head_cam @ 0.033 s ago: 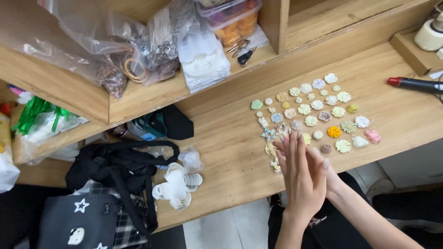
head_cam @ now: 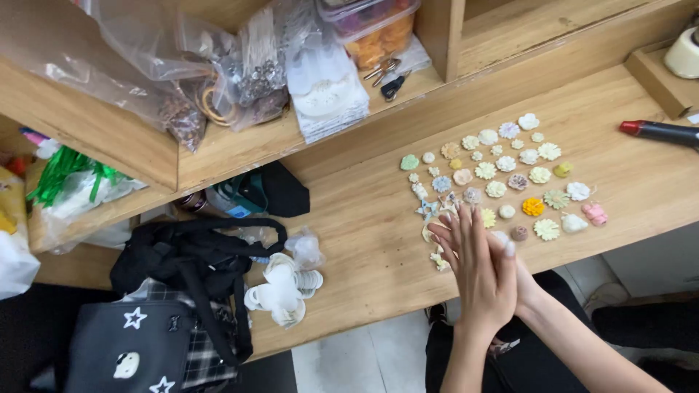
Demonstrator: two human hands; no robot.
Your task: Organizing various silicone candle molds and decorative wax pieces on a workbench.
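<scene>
My left hand [head_cam: 477, 273] and my right hand [head_cam: 518, 273] are pressed flat together, palm to palm, fingers stretched out, with nothing between them. They hover over the near edge of a wooden desk [head_cam: 364, 218]. Just beyond the fingertips, several small pastel flower-shaped pieces [head_cam: 510, 171] lie in rows on the desk. The hands cover a few pieces at the near left corner of that group. A small star-shaped piece [head_cam: 427, 209] lies beside my left fingertips.
A black bag with white stars [head_cam: 135, 338] and a pile of white round discs in plastic [head_cam: 285, 290] sit at the near left. The shelf [head_cam: 240, 149] above holds plastic bags, keys [head_cam: 386, 73] and a clear tub [head_cam: 371, 22]. A red-tipped black tool [head_cam: 659, 132] lies far right.
</scene>
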